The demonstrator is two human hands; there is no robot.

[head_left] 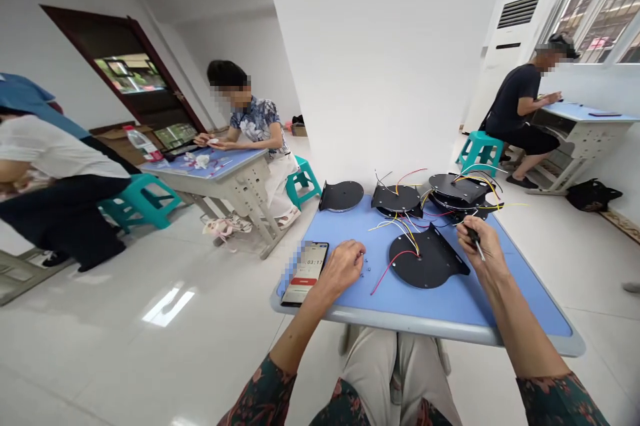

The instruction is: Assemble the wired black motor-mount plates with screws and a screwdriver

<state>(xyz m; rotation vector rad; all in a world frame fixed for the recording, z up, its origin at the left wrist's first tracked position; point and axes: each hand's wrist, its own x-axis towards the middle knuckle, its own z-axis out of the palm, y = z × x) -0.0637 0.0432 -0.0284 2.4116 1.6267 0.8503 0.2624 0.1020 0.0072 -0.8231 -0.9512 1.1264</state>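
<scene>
My right hand [481, 246] is closed around a screwdriver [473, 235] with a dark handle, its metal shaft pointing down toward the table. Below and left of it lies a round black plate [425, 263] with a raised flange on one side; red, yellow and white wires come out of its middle. My left hand [343, 269] rests low over the table with fingers curled and tips pressed together. Whether something small is between them is hidden. Several small screws [367, 269] lie just right of those fingertips.
A phone [305, 273] lies left of my left hand on the blue table [530, 303]. Along the far edge are a bare black plate [344, 196], a wired one [397, 198] and a stack of wired plates [460, 189]. Other people sit at tables to the left and right.
</scene>
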